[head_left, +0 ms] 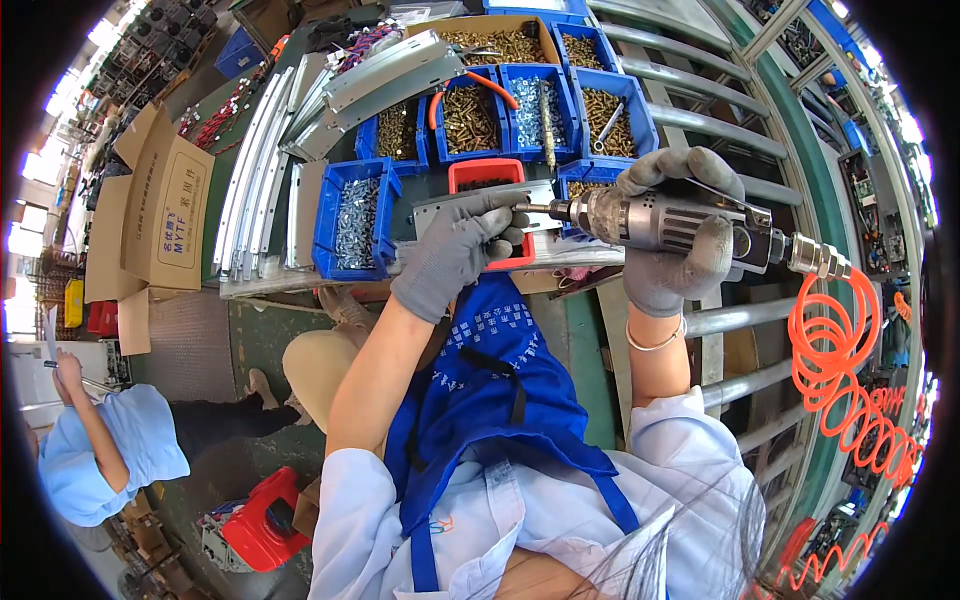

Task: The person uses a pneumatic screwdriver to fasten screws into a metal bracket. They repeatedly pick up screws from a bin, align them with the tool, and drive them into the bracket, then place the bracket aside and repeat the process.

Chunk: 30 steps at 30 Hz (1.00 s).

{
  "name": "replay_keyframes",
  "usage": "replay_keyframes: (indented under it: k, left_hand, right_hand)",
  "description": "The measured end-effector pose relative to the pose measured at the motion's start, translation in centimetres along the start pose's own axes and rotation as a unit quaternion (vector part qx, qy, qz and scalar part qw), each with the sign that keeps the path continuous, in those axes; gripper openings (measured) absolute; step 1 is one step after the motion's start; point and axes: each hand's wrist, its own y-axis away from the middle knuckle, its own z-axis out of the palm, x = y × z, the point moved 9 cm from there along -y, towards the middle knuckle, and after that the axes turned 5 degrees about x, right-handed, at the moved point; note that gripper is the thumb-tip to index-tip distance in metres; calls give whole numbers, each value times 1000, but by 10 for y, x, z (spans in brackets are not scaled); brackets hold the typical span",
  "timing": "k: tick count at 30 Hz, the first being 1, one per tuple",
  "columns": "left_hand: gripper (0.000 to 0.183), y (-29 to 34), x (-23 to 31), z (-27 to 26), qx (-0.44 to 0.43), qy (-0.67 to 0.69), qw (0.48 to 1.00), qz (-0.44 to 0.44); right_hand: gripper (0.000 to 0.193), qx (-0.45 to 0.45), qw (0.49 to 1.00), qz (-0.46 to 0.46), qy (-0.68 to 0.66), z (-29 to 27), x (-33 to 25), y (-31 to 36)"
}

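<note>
My right hand (pixel 683 262), in a grey glove, wraps round a silver-and-black air screwdriver (pixel 655 222). The tool lies level, with its bit toward the left and a coiled orange air hose (pixel 840 340) at its rear. My gloved left hand (pixel 452 250) is closed, thumb and fingertips pinched at the tip of the bit. Whatever small piece is in that pinch is too small to make out. Just behind the left fingers a flat metal strip (pixel 541 191) with holes lies across a red bin (pixel 485 172) of dark small parts.
Blue bins of brass-coloured screws (pixel 468 118) and silver fasteners (pixel 356 222) stand beyond my hands. Long metal profiles (pixel 255 170) and an open cardboard box (pixel 165 205) are at left. Metal rollers (pixel 715 125) run along the right. Another person (pixel 120 450) stands at far left.
</note>
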Motion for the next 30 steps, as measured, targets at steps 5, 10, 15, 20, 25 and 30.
replay_keyframes:
  k: [5, 10, 15, 20, 25, 30]
  left_hand:
    - [26, -3, -5, -9, -13, -34, 999, -3]
    - [28, -7, -1, 0, -40, -51, 998, -6]
    - [22, -18, 17, 1, 70, -348, 921, 162]
    - [22, -29, 10, 24, 101, -689, 662, 278]
    - [24, -30, 8, 20, 101, -678, 673, 277]
    - [23, -30, 8, 20, 99, -680, 675, 268]
  right_hand:
    - [48, -15, 1000, 16, 2, 4, 3, -3]
    - [39, -8, 999, 40, -11, -3, 11, -11]
    - [33, 61, 996, 35, 51, -23, 32, -23]
    - [18, 29, 981, 28, 189, -23, 55, -31]
    - [15, -1, 964, 18, 266, -17, 59, -43]
    - [16, -44, 948, 9, 314, -13, 73, -54]
